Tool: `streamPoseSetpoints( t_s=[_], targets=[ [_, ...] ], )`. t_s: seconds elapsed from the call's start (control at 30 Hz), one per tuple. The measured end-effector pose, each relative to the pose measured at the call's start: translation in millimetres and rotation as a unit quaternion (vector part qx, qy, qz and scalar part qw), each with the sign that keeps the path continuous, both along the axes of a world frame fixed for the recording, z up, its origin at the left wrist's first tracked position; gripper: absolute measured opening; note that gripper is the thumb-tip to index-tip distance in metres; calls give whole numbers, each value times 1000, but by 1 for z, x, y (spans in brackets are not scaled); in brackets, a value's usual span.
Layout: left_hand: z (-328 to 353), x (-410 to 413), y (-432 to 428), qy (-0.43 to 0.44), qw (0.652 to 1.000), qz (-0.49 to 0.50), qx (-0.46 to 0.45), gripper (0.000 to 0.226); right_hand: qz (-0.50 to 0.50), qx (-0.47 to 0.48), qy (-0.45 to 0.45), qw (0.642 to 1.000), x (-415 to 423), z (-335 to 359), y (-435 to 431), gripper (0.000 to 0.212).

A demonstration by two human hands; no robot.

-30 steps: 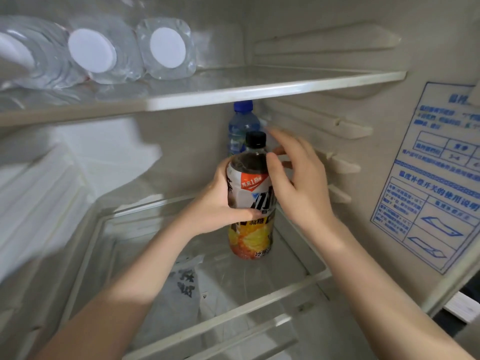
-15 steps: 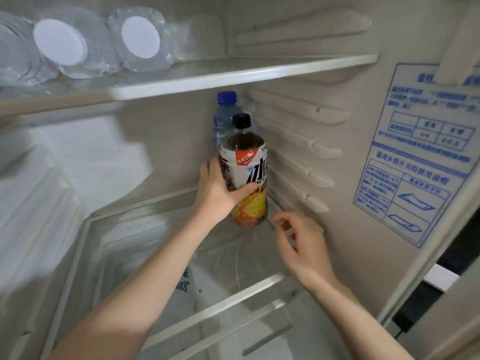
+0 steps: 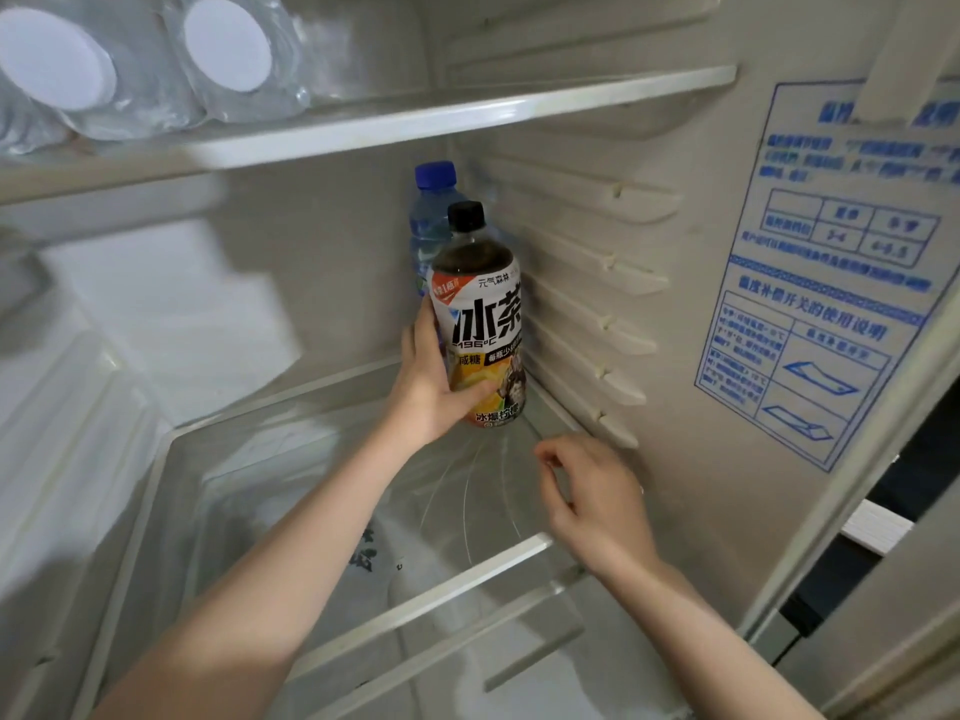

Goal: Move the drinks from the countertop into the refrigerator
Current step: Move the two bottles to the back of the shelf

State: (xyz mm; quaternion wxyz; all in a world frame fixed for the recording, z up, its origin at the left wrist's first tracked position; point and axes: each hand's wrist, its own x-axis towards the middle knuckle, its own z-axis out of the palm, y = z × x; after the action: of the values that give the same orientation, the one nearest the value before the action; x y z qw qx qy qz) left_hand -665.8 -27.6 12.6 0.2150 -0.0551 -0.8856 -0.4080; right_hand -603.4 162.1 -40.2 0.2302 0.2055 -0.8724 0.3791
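Observation:
An iced tea bottle with a black cap and a white and orange label stands upright on the glass shelf in the refrigerator's back right corner. My left hand grips its lower half, thumb across the front. Directly behind it stands a water bottle with a blue cap, mostly hidden. My right hand hovers over the shelf in front of the tea bottle, fingers loosely curled and holding nothing.
Several clear water bottles lie on their sides on the upper shelf, bases facing me. Ribbed shelf rails line the right wall next to a blue instruction sticker. A drawer shows below the glass shelf.
My right hand let go of the tea bottle and dropped back toward the shelf's front. My left hand slid the bottle deeper into the back right corner, against the water bottle.

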Motion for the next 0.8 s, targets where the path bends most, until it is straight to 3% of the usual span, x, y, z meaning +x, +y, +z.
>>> streamPoseSetpoints(
  t_s=[0.27, 0.6, 0.8],
  targets=[
    [0, -12, 4, -21, 998, -33, 44, 94, 1, 34, 28, 999, -1, -3, 0, 24],
    [-1, -12, 5, -43, 993, -64, 94, 90, -24, 37, 56, 997, -1, -3, -3, 22],
    [5, -1, 6, -31, 994, -10, 101, 87, -12, 67, 64, 996, -1, -1, 2, 21]
  ],
)
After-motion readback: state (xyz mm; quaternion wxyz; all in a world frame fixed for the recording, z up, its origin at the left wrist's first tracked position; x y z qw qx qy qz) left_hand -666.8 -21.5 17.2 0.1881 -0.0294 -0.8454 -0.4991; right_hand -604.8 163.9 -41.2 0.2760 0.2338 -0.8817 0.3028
